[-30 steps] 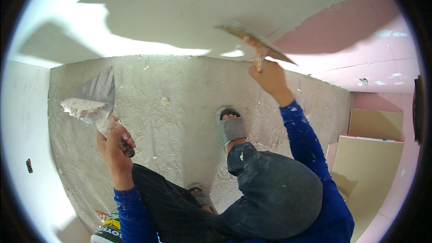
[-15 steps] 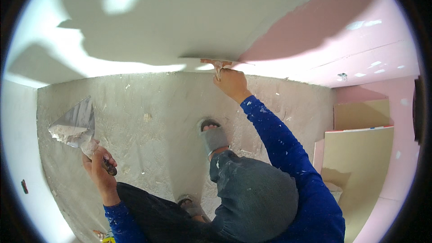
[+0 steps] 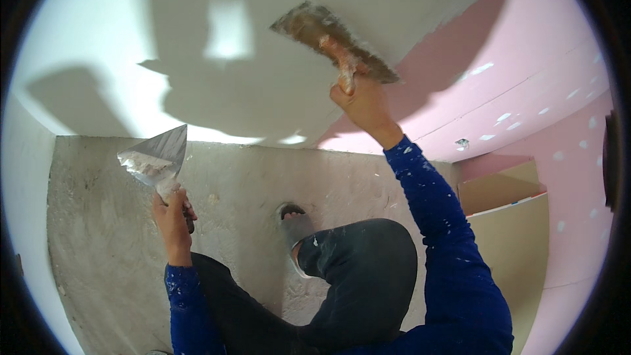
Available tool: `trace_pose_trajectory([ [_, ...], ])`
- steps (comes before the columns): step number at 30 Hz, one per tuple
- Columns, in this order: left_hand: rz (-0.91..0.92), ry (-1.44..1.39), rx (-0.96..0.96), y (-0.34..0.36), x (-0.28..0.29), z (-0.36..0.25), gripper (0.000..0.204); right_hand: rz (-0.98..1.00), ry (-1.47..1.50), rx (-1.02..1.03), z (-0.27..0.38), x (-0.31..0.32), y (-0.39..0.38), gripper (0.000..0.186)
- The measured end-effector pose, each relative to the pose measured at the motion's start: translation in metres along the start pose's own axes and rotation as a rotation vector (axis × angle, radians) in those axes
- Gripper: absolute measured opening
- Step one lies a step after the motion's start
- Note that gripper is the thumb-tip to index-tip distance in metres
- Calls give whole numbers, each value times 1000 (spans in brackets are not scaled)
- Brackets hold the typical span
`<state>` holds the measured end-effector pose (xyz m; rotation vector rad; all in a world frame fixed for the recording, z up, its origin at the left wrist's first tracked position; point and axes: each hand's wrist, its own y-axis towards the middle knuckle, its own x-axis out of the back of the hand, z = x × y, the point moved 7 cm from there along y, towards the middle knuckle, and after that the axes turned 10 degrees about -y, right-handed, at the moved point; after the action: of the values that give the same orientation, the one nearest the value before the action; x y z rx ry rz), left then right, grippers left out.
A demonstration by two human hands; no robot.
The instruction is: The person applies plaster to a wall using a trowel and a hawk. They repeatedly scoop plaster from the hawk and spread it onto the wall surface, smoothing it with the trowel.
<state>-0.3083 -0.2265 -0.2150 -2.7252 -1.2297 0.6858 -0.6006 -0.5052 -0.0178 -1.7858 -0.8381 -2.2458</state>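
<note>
My right hand (image 3: 367,104) is closed round the handle of a wide putty knife (image 3: 322,29), whose blade lies tilted against the wall's pale plaster coat (image 3: 276,95). Whether its whole edge touches I cannot tell. Lower on the left, my left hand (image 3: 173,220) grips the dark handle of a triangular trowel (image 3: 172,148). A lump of whitish plaster (image 3: 148,165) rests on that trowel's blade, and more is smeared near its handle. Bare pink board (image 3: 453,85) borders the plaster coat on the right.
Rough grey floor (image 3: 118,243) meets the wall below my tools. Tan boards (image 3: 509,230) lean against the pink side wall (image 3: 572,190) at right. A small opening (image 3: 462,143) with something in it sits low in the pink board. My sandalled foot (image 3: 296,223) stands near the wall.
My right hand has carried the wide putty knife up the wall from its bottom edge, turning the blade. My left hand and the loaded trowel have moved up and right.
</note>
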Motion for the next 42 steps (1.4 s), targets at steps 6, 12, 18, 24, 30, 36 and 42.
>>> trace_pose_trajectory([
  [6, 52, 22, 11, 5, -24, 1, 22, -155, 70, 90, 1, 100, 35, 37],
  [12, 105, -108, -6, 2, -33, 0, 19, -93, 757, -127, -19, 159, 8, 21],
  [18, 111, 8, 22, 0, -32, -9, 18, -97, 1213, -175, -19, 92, -32, 20],
  [24, 132, -23, 22, -2, -30, -4, 18, -152, 1328, -172, -36, 57, 0, 21],
  [30, 118, -32, 19, 8, -27, 6, 18, -241, 1241, -479, -65, 56, 5, 16],
  [36, 128, 9, -6, 5, -28, 2, 22, -358, 1328, -335, -89, 123, -32, 9],
  [42, 112, 27, 24, 8, -29, 8, 22, 307, 319, -39, -43, 17, -89, 26],
])
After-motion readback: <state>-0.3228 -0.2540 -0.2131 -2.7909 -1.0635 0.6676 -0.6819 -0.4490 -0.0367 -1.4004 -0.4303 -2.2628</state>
